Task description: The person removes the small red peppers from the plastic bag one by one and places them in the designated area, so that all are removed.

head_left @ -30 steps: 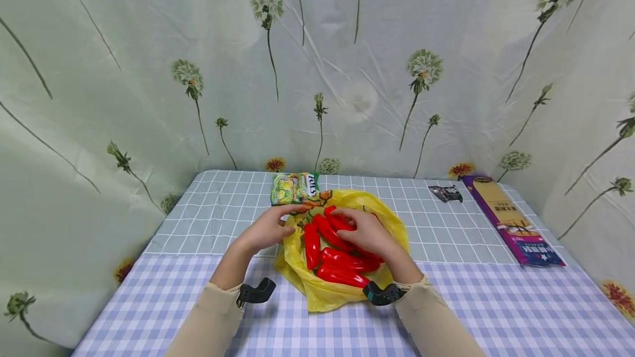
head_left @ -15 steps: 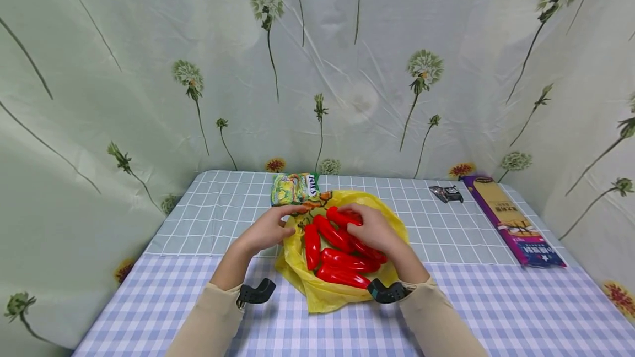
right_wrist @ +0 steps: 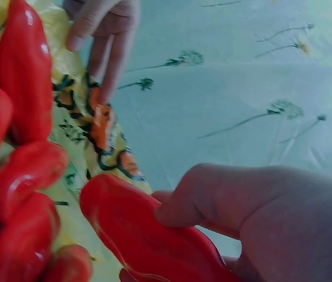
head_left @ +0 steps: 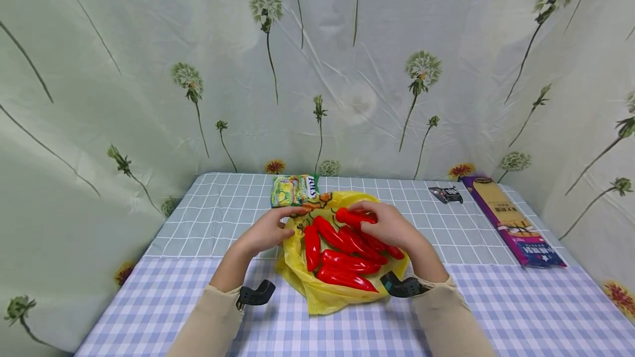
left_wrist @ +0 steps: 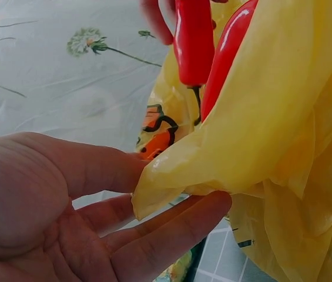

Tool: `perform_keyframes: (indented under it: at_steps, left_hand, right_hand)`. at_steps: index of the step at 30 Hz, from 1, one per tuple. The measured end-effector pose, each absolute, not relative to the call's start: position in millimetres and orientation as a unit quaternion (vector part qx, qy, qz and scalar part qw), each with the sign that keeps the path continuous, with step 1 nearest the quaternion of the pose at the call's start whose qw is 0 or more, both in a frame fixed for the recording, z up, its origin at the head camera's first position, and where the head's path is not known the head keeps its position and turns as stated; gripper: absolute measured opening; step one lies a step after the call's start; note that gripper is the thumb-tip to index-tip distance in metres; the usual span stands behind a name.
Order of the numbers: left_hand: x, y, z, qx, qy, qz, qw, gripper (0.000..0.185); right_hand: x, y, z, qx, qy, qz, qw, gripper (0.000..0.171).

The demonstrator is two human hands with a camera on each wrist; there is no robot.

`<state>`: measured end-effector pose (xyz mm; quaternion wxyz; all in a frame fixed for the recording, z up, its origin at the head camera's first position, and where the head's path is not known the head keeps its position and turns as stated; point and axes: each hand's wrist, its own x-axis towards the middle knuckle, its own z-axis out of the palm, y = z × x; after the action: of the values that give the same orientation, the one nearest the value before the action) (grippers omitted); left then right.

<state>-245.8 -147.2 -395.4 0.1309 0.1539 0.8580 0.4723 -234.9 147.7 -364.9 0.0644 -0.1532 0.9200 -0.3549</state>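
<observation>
A yellow plastic bag [head_left: 324,296] lies spread on the table with several red peppers [head_left: 342,260] on it. My right hand [head_left: 389,223] grips one red pepper [head_left: 353,216] at the bag's far side, thumb pressed on it [right_wrist: 154,235], lifted slightly above the pile. My left hand [head_left: 268,229] pinches the bag's left edge [left_wrist: 171,182] between thumb and fingers. More peppers [right_wrist: 19,106] lie left of the held one in the right wrist view.
A green snack packet [head_left: 294,189] lies just behind the bag. A small dark wrapper [head_left: 446,194] and a long purple box [head_left: 511,219] lie at the right rear. The checked tablecloth [head_left: 521,313] covers the table; a flowered curtain hangs behind.
My right hand has closed on a pepper and moved it up and to the right, off the pile. The left hand stays on the bag's edge.
</observation>
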Motion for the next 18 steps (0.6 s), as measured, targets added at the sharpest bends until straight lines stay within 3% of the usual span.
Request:
perform_keyframes:
  at_steps: [9,18]
  left_hand:
    - [-244,-145,-393,0.144,0.855,0.479,0.135,0.053]
    - [-245,-146,-393,0.140,0.854,0.482,0.137,0.053]
  right_hand:
    - [-238,174,-358,-0.176,0.906,-0.373,0.092,0.042]
    - [-239,203,-352,-0.203,0.881,-0.420,0.076,0.037]
